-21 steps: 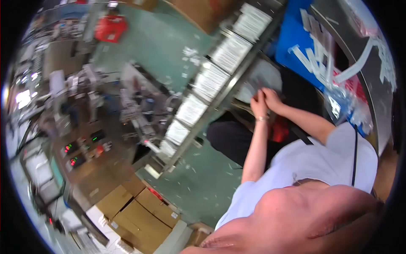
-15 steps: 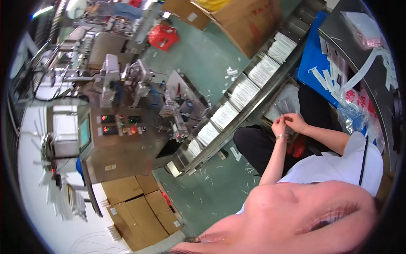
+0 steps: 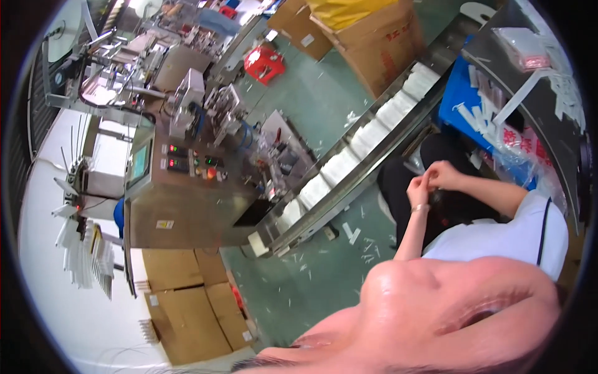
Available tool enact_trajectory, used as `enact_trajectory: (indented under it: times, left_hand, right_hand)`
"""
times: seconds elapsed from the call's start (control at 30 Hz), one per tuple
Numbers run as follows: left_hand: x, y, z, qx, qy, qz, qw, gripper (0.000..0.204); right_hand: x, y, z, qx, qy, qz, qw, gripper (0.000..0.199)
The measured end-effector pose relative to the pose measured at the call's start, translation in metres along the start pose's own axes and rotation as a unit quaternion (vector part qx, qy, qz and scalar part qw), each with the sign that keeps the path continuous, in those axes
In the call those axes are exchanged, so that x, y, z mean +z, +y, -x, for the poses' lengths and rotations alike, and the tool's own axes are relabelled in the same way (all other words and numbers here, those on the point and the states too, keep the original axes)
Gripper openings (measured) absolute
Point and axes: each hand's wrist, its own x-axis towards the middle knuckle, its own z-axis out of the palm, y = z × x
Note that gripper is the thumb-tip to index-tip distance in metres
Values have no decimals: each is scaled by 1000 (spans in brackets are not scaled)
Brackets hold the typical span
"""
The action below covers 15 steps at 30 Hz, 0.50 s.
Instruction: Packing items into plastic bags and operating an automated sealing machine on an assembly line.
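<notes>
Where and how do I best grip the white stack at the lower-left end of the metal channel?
Probably grip the white stack by its exposed upper edges, coming from above: the metal channel runs along its sides, and the next stack sits close at its upper right. The left hand and right hand are away from it.

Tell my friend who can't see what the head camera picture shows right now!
A person's left hand and right hand are close together over dark trousers; anything held is too small to tell. Beside them, white bundles line a long metal track; a steel machine stands farther left.
</notes>
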Motion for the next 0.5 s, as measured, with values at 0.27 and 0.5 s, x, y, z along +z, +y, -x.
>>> enact_trajectory:
  times: [0.27, 0.5]
  left_hand:
    - [16, 19, 3, 28, -203, -12, 979, 20]
    - [19, 31, 9, 113, -113, -240, 958, 20]
  right_hand:
    - [-44, 14, -6, 121, -110, -158, 974, 12]
    - [-11, 25, -6, 30, 34, -136, 990, 15]
